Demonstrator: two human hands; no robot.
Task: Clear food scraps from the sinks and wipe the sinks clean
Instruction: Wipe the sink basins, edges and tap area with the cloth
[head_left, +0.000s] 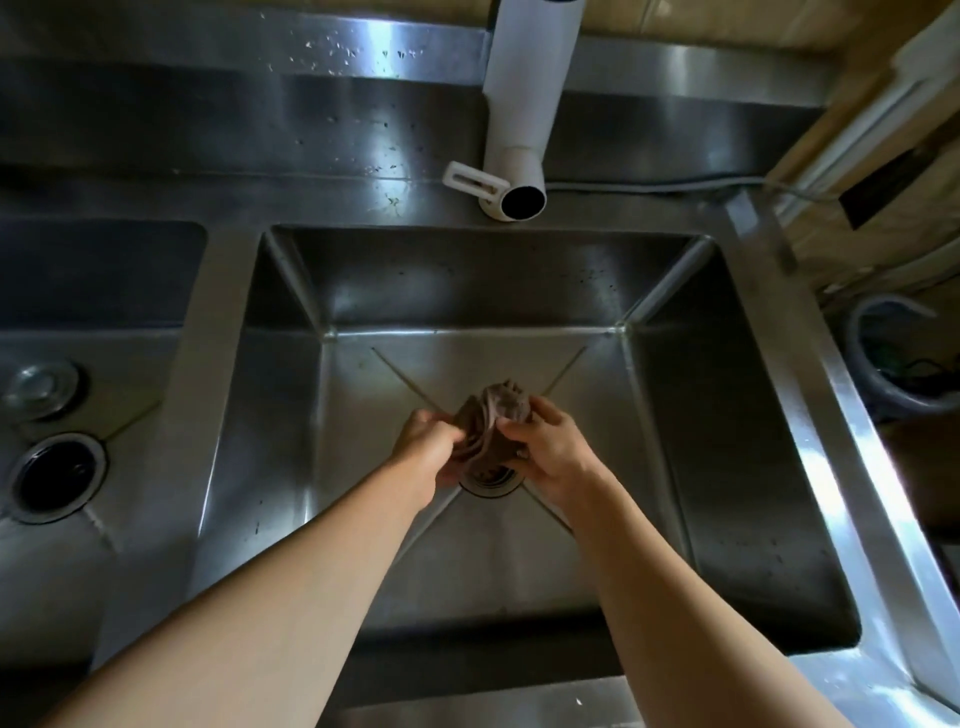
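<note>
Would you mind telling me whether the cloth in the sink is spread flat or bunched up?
Bunched up: the brown cloth is twisted into a wad, gripped between the left hand and right hand.

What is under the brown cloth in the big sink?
The drain, partly seen below the cloth held by both hands. Whether scraps sit inside stays hidden.

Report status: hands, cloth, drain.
Left hand and right hand both grip the brown cloth, bunched above the right sink drain. Drain mostly hidden. Nothing blocking.
</note>
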